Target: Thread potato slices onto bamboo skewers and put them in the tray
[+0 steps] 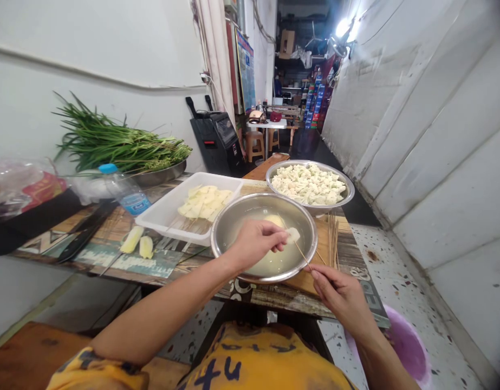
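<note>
Over a steel bowl of cloudy water (270,268), my left hand (260,244) pinches a thin pale slice (292,235). My right hand (341,292) grips a thin wooden skewer (302,253) near the bowl's right rim, and the skewer's far end meets the slice. A yellowish piece (275,220) lies in the water behind my left hand. Left of the bowl, a white plastic tray (160,216) holds pale slices (205,202) with skewers among them. More loose skewers (333,241) lie to the right of the bowl.
Cauliflower pieces (309,184) fill a wide bowl behind. At left are green stalks (119,146), a water bottle (130,192), a long dark knife (85,233) and two yellow-green vegetable pieces (131,240). A pink tub (408,346) stands on the floor at right.
</note>
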A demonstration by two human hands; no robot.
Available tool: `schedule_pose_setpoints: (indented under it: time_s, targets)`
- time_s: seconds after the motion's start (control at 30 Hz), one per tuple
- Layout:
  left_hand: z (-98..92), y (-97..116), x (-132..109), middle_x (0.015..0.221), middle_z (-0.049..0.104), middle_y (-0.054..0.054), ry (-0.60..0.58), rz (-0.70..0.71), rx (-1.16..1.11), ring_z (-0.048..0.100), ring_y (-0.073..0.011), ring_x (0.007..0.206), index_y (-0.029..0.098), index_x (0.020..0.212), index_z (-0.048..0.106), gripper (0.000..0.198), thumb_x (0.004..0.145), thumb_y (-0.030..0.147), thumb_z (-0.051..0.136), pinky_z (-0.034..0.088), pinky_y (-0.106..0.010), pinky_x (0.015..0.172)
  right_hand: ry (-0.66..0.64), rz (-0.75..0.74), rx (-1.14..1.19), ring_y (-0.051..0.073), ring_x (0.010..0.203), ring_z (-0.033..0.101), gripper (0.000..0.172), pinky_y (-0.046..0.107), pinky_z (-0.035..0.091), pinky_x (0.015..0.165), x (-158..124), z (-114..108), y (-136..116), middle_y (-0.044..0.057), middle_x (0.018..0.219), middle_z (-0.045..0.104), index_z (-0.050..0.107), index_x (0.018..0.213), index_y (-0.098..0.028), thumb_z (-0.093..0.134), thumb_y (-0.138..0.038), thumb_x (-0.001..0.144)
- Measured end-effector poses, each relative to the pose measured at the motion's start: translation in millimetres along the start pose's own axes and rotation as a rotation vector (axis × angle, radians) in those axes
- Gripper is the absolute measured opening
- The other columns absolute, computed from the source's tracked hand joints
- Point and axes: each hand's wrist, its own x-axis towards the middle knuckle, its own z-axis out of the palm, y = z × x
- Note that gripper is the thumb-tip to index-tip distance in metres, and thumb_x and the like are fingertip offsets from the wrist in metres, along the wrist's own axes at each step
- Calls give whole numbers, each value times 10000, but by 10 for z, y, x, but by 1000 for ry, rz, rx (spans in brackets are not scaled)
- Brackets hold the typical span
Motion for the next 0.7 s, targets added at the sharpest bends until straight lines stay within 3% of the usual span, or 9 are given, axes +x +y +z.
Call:
schedule_pose_setpoints:
  time_s: [0.1, 0.23, 0.3, 0.4, 0.47, 0.53, 0.6, 0.7]
  targets:
    - [27, -29, 44, 580, 620, -44, -57, -79, -103, 532, -97, 528, 108, 673, 681, 222, 679, 329, 670, 431, -230, 553, 32, 37, 110, 82, 418, 339, 327, 203, 266, 384, 38, 58, -32, -52, 504, 386, 636, 953, -129, 524, -412, 834]
    - [-36, -85, 126, 591, 610, -25, 81, -114, -246, 520, -76, 542, 106, 701, 671, 194, 645, 290, 700, 420, -212, 560, -6, 57, 102, 78, 421, 336, 322, 199, 253, 383, 13, 55, -16, -52, 511, 394, 624, 969, -130, 525, -407, 836]
    - [-25, -103, 124, 582, 602, -20, 82, -123, -228, 517, -73, 536, 104, 692, 666, 189, 635, 280, 706, 416, -208, 555, -14, 46, 85, 79, 443, 329, 301, 199, 249, 395, 2, 55, 0, -51, 515, 383, 632, 940, -127, 531, -391, 838]
    - [29, -84, 99, 611, 618, -45, -80, -148, -135, 533, -88, 542, 91, 711, 667, 202, 665, 287, 674, 436, -229, 575, 12, 53, 161, 73, 444, 304, 286, 195, 223, 392, 26, 78, 8, -60, 512, 353, 626, 938, -129, 535, -382, 840]
    - [-5, -49, 127, 709, 652, -76, -186, -165, -79, 572, -115, 584, 91, 850, 665, 259, 725, 310, 607, 459, -260, 610, 63, 68, 242, 65, 432, 288, 283, 189, 202, 382, 57, 87, 8, -68, 509, 337, 619, 946, -136, 544, -384, 834]
    - [-132, -31, 212, 840, 670, -96, -188, -131, 64, 608, -144, 648, 116, 1007, 626, 330, 785, 333, 515, 466, -286, 642, 120, 82, 294, 59, 425, 283, 280, 184, 194, 376, 80, 79, 14, -70, 509, 340, 617, 951, -140, 556, -383, 827]
    - [-297, -63, 318, 859, 673, -94, -146, -12, 395, 615, -169, 714, 132, 953, 646, 312, 790, 348, 492, 451, -285, 682, 137, 95, 326, 55, 421, 282, 276, 180, 189, 373, 89, 68, 31, -72, 506, 347, 617, 951, -140, 570, -379, 820]
    - [-432, -204, 412, 949, 671, -89, -379, 51, 900, 594, -229, 889, 171, 919, 672, 287, 714, 351, 583, 416, -285, 763, 101, 132, 366, 50, 417, 272, 275, 176, 177, 373, 86, 75, 62, -80, 491, 333, 615, 935, -136, 579, -382, 817]
